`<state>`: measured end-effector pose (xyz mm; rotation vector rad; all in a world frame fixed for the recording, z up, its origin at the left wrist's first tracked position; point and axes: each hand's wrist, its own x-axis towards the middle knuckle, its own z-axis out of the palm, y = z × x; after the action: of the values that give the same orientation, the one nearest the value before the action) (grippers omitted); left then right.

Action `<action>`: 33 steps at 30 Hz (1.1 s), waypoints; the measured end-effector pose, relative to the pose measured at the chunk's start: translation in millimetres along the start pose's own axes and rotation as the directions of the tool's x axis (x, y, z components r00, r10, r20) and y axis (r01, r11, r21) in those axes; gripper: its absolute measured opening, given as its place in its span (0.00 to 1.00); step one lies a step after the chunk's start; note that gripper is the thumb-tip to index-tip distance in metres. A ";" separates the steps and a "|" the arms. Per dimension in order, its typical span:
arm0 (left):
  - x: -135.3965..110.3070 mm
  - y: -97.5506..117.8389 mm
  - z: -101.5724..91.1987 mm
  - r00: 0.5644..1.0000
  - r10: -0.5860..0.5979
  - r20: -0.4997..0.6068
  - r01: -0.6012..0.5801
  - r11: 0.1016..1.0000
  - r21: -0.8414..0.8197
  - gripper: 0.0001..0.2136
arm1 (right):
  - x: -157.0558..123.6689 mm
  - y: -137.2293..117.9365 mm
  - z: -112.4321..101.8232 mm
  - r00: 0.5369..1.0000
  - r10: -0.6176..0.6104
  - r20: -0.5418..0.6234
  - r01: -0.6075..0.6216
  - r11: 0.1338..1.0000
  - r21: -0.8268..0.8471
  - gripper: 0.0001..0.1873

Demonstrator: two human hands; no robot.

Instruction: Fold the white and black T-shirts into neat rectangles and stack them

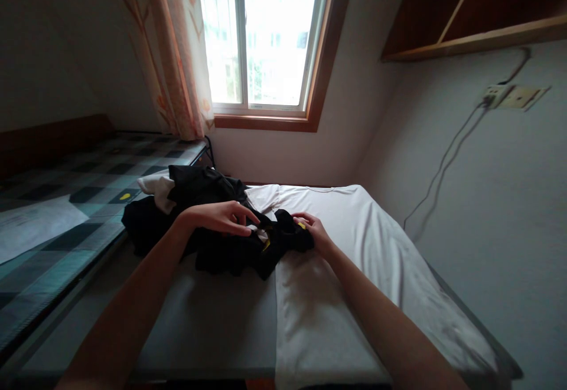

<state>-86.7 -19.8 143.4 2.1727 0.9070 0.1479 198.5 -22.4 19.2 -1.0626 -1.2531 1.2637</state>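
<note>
A black garment with small yellow patches (pixel 287 236) lies bunched on the bed, its exact kind unclear. My right hand (pixel 315 231) grips its right end, thumb and fingers closed on the cloth near a yellow patch. Over its left part is my left hand (pixel 225 217), open, with the index finger stretched toward the folds; whether the fingertips touch the cloth I cannot tell. Behind and left of my left hand rises a heap of black clothing (pixel 199 183), with a whitish cloth (pixel 159 189) at its left side.
A white sheet (pixel 345 283) covers the bed's right side, beside a grey surface (pixel 212 331). At left, a checked mattress (pixel 146 150) bears a paper sheet (pixel 39 224). A curtain (pixel 172 53) hangs by the window; cords (pixel 443 165) run down from a wall socket (pixel 494 96) below a wooden shelf (pixel 487 35).
</note>
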 end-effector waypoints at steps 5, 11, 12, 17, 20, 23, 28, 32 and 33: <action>21.5 -15.4 18.4 0.894 0.130 -0.429 -0.018 0.967 0.255 0.20 | -1.7 -1.9 0.8 0.996 0.001 -0.088 0.003 0.999 0.045 0.22; 33.4 -25.5 34.3 0.946 -0.015 -0.324 0.104 0.961 0.258 0.14 | 7.8 8.4 -12.1 0.931 -0.121 -0.344 0.108 0.993 -0.055 0.25; 33.7 -25.1 34.4 0.939 -0.047 -0.340 0.149 0.948 0.280 0.09 | 10.1 10.3 -15.9 0.913 -0.142 -0.383 0.126 0.990 -0.065 0.26; 30.4 -19.5 23.6 0.824 -0.049 -0.565 0.264 0.915 0.305 0.08 | 13.2 11.0 -26.6 0.862 -0.206 -0.463 0.184 0.979 -0.092 0.28; 29.0 -11.6 17.6 0.693 -0.003 -0.721 0.208 0.958 0.196 0.08 | 5.8 3.9 -18.1 0.935 -0.167 -0.312 0.148 0.985 -0.083 0.30; 30.9 1.3 22.2 0.621 0.058 -0.782 0.027 0.995 0.096 0.08 | -3.7 -3.0 -3.1 0.990 -0.134 -0.042 0.130 0.987 -0.090 0.31; 37.0 18.9 47.7 0.829 0.273 -0.488 -0.310 0.951 0.005 0.13 | -12.5 -5.9 11.4 0.946 -0.220 0.239 0.259 0.954 -0.148 0.24; 43.4 14.6 57.3 0.892 0.276 -0.359 -0.330 0.939 -0.098 0.19 | -12.2 -8.0 10.4 0.935 -0.253 0.247 0.292 0.946 -0.138 0.16; 45.2 10.3 56.5 0.885 0.253 -0.391 -0.316 0.943 -0.104 0.19 | -11.7 -8.6 9.5 0.939 -0.264 0.222 0.298 0.945 -0.134 0.16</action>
<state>-26.5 -29.4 103.1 2.1452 0.7366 0.7795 190.8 -35.4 27.6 -0.8457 -1.6271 1.0787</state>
